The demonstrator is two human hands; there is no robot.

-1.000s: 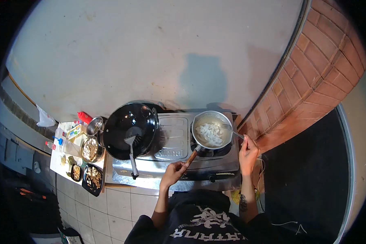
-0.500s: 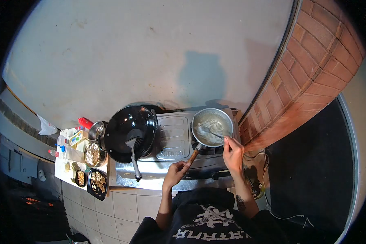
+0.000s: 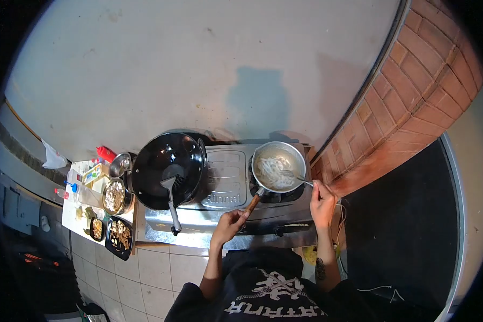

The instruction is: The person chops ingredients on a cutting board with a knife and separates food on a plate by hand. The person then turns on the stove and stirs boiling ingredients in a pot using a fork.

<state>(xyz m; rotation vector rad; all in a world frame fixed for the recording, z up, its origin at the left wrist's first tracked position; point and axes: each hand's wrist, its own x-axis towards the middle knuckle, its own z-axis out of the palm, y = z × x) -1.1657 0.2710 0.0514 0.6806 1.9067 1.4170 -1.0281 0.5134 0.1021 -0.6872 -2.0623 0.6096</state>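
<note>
A metal saucepan (image 3: pixel 300 154) stands on the right burner of the steel stove (image 3: pixel 225 220), with pale noodle-like strips (image 3: pixel 273 168) in cloudy liquid. My left hand (image 3: pixel 229 226) is closed round the pan's wooden handle (image 3: pixel 254 203). Between the fingers of my right hand (image 3: pixel 322 200) is the end of a metal fork (image 3: pixel 300 179), its tines among the strips near the pan's right side. On the left burner sits a black wok (image 3: pixel 150 166), and a spatula (image 3: pixel 172 204) rests in it with its handle over the rim.
Left of the stove, a white table (image 3: pixel 70 212) holds a bowl of sliced food (image 3: pixel 115 196), a black tray (image 3: pixel 119 237), a small dark dish, a metal bowl (image 3: pixel 120 165), a red bottle (image 3: pixel 105 154) and containers. A brick column (image 3: pixel 392 112) rises at the right.
My right hand moved left with the fork half a second ago and is now back to the right. The fork has shifted within the pan. My left hand stays on the handle.
</note>
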